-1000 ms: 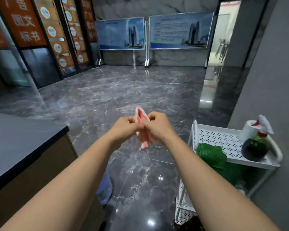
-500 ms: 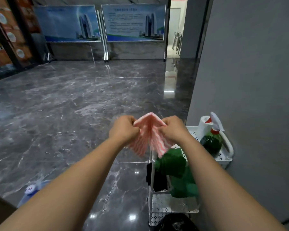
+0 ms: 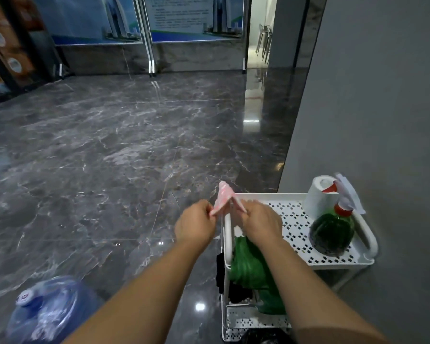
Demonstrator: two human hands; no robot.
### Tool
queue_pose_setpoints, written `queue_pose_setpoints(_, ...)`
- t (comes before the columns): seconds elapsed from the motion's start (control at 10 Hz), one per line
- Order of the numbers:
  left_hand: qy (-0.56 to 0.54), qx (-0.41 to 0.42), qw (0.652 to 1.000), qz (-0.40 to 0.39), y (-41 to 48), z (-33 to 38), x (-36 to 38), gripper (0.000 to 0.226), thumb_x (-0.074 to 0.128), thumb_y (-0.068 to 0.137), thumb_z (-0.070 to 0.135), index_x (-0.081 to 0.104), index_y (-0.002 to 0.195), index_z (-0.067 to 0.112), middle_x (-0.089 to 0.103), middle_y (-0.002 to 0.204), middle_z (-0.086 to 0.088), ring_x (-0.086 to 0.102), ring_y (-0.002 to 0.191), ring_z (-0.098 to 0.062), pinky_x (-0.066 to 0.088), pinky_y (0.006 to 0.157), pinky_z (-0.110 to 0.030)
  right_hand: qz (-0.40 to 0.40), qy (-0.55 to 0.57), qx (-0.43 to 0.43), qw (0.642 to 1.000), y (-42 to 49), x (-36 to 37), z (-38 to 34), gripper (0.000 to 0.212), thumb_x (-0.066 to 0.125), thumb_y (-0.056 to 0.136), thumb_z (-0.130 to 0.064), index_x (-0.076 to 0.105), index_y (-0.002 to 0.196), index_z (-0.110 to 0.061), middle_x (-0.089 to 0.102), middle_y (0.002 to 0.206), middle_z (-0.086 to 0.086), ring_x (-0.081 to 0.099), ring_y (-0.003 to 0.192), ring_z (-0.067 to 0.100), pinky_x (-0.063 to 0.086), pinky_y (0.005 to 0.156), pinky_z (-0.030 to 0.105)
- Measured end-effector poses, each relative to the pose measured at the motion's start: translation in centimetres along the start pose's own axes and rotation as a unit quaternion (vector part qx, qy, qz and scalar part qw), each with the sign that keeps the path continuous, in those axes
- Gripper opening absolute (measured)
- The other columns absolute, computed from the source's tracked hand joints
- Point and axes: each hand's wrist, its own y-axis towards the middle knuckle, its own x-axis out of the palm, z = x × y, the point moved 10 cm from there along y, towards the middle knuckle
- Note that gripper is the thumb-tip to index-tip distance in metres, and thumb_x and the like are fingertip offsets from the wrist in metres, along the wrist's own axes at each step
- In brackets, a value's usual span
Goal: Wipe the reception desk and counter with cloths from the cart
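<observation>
Both hands raised over the left rim of the white cart [image 3: 278,195]. Left hand [image 3: 195,224] and right hand [image 3: 260,223] each pinch an edge of the pink striped cloth [image 3: 224,197], fingers closed on it, cloth peaked between them. Green cloth [image 3: 250,264] draped below (partly hidden by right forearm). Spray bottle [image 3: 332,232] and paper roll [image 3: 319,196] on the top shelf. Water jug [image 3: 50,311] on the floor.

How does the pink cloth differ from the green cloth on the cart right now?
The pink cloth is striped pink and white; the green cloth is plain green. The pink cloth is held up, pinched between the left hand and right hand; the green cloth hangs over the cart edge, untouched. The pink cloth looks smaller. Both are crumpled.
</observation>
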Motion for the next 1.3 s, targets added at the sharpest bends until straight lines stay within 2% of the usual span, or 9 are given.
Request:
queue_pose_setpoints(0.4,-0.142,0.024,0.973,-0.183,-3.5,-1.3,6.1,0.010,0.060,0.078,0.019,0.069,0.080,0.015,0.073,0.083,-0.003,0.069,0.082,-0.024,0.057,0.077,-0.043,-0.155,-0.012,-0.064,0.986,-4.1,4.6,-0.6,0.025,0.050,0.093,-0.024,0.068,0.110,-0.028,0.069,0.104,0.003,0.055,0.080,0.022,0.039,0.065,0.027)
queue_pose_setpoints(0.5,-0.222,-0.027,0.957,-0.184,-3.1,-1.9,5.5,0.019,0.056,0.081,-0.002,0.071,0.087,0.008,0.073,0.092,-0.011,0.069,0.094,-0.029,0.056,0.085,-0.042,-0.152,-0.008,-0.046,0.987,-3.6,4.3,0.2,0.027,0.052,0.092,-0.023,0.070,0.112,-0.030,0.069,0.107,0.001,0.059,0.085,0.023,0.040,0.067,0.027)
queue_pose_setpoints(0.6,-0.321,-0.114,0.928,-0.147,-2.3,-2.3,3.8,0.026,0.045,0.090,-0.002,0.067,0.100,0.008,0.068,0.103,-0.008,0.062,0.099,-0.027,0.050,0.087,-0.036,-0.080,0.157,0.043,0.983,-2.1,2.3,1.5,0.030,0.049,0.094,-0.021,0.070,0.116,-0.023,0.067,0.117,0.000,0.060,0.107,0.025,0.045,0.083,0.030)
queue_pose_setpoints(0.7,-0.377,-0.147,0.901,-0.156,-2.7,-0.8,3.7,0.019,0.038,0.100,0.019,0.057,0.104,0.020,0.055,0.097,0.001,0.052,0.092,-0.016,0.043,0.084,-0.031,-0.059,0.403,0.120,0.905,-2.0,1.7,1.4,0.032,0.040,0.101,-0.026,0.064,0.119,-0.015,0.062,0.120,0.002,0.054,0.117,0.025,0.042,0.092,0.033)
queue_pose_setpoints(0.8,-0.496,-0.222,0.813,-0.210,-3.9,1.3,6.2,0.043,0.028,0.102,0.047,0.057,0.109,0.017,0.064,0.095,-0.005,0.059,0.088,-0.019,0.053,0.084,-0.039,-0.168,0.641,0.203,0.721,-3.2,4.8,-1.7,0.050,0.027,0.103,-0.048,0.053,0.129,-0.014,0.055,0.108,0.004,0.052,0.124,0.027,0.042,0.093,0.034)
queue_pose_setpoints(0.9,-0.515,-0.242,0.790,-0.229,-4.0,1.6,8.1,0.060,0.027,0.098,0.058,0.064,0.109,0.011,0.070,0.105,-0.015,0.067,0.091,-0.026,0.057,0.074,-0.039,-0.215,0.638,0.202,0.711,-3.2,7.0,-2.8,0.061,0.023,0.098,-0.062,0.062,0.118,-0.018,0.066,0.105,0.010,0.061,0.113,0.030,0.047,0.097,0.037)
queue_pose_setpoints(1.0,-0.514,-0.242,0.795,-0.214,-3.9,1.8,8.1,0.068,0.026,0.096,0.061,0.060,0.124,0.010,0.069,0.109,-0.014,0.069,0.091,-0.024,0.056,0.066,-0.032,-0.217,0.617,0.200,0.729,-2.7,7.9,-2.5,0.070,0.024,0.095,-0.066,0.069,0.097,-0.012,0.071,0.086,0.014,0.067,0.086,0.027,0.052,0.084,0.036)
queue_pose_setpoints(1.1,-0.474,-0.209,0.827,-0.219,-4.0,2.5,6.8,0.068,0.024,0.098,0.058,0.056,0.128,0.006,0.069,0.104,-0.011,0.070,0.081,-0.017,0.056,0.060,-0.027,-0.209,0.590,0.196,0.754,-2.1,7.6,-2.3,0.071,0.026,0.094,-0.068,0.069,0.102,-0.012,0.072,0.091,0.015,0.068,0.088,0.028,0.053,0.084,0.036)
queue_pose_setpoints(1.3,-0.351,-0.125,0.909,-0.188,-3.6,3.1,1.7,0.070,0.010,0.099,0.058,0.026,0.151,0.015,0.023,0.156,-0.002,0.019,0.146,-0.021,0.016,0.118,-0.036,-0.205,0.373,0.076,0.902,-1.3,5.7,-3.1,0.098,0.024,0.058,-0.096,0.047,0.137,-0.041,0.064,0.123,0.001,0.063,0.110,0.026,0.046,0.100,0.047)
